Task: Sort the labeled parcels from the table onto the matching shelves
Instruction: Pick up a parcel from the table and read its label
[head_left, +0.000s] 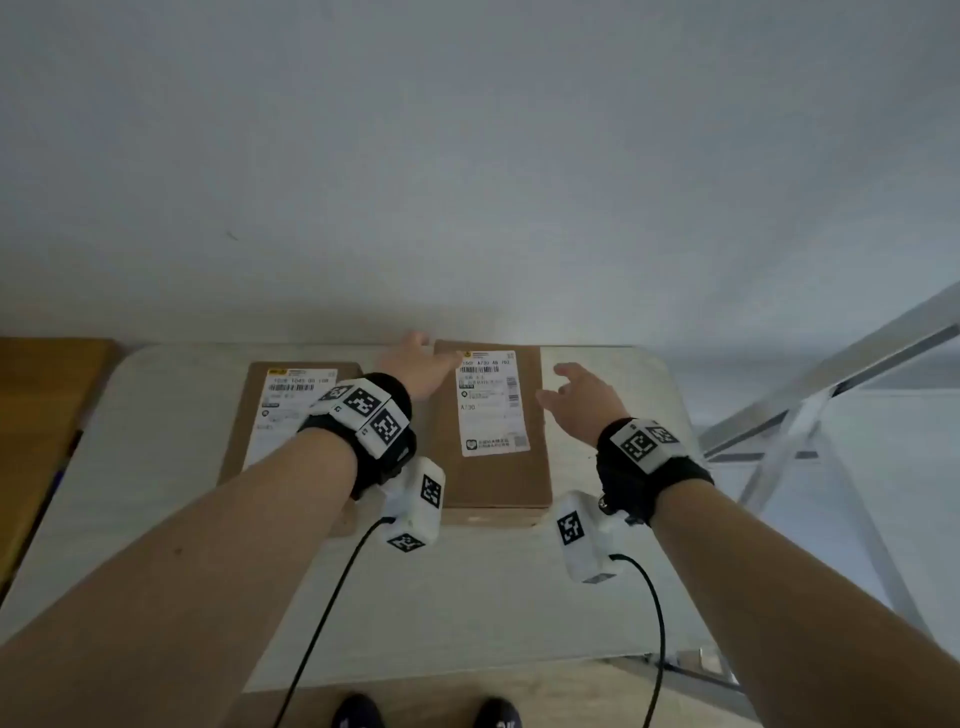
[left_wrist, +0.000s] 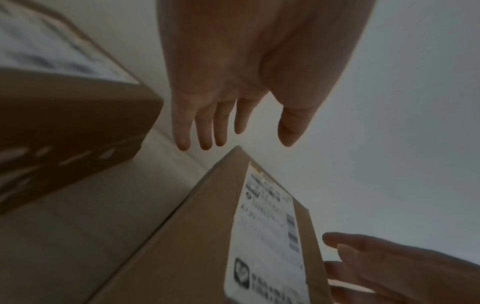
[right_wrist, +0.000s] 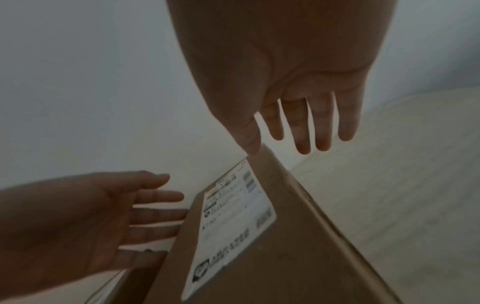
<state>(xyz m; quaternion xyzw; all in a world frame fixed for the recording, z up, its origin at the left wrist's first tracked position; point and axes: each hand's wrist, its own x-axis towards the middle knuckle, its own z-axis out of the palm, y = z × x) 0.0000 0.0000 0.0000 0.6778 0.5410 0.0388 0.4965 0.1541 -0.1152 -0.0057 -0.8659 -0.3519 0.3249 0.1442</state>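
Note:
Two brown cardboard parcels with white shipping labels lie on the pale table (head_left: 156, 467). The right parcel (head_left: 493, 478) (left_wrist: 197, 236) (right_wrist: 285, 236) carries a label reading A730. The left parcel (head_left: 249, 415) (left_wrist: 64, 115) is partly hidden by my left forearm. My left hand (head_left: 415, 364) (left_wrist: 233, 82) hovers by the right parcel's far left corner, fingers straight and spread, holding nothing. On that parcel's right side my right hand (head_left: 576, 395) (right_wrist: 298, 92) hangs just as open and empty. Neither hand plainly touches the box.
A plain wall rises right behind the table. A metal shelf frame (head_left: 831, 395) slants at the right. A wooden surface (head_left: 47, 405) adjoins the table on the left. Cables hang from both wrist cameras, and my shoes (head_left: 426, 714) show at the table's near edge.

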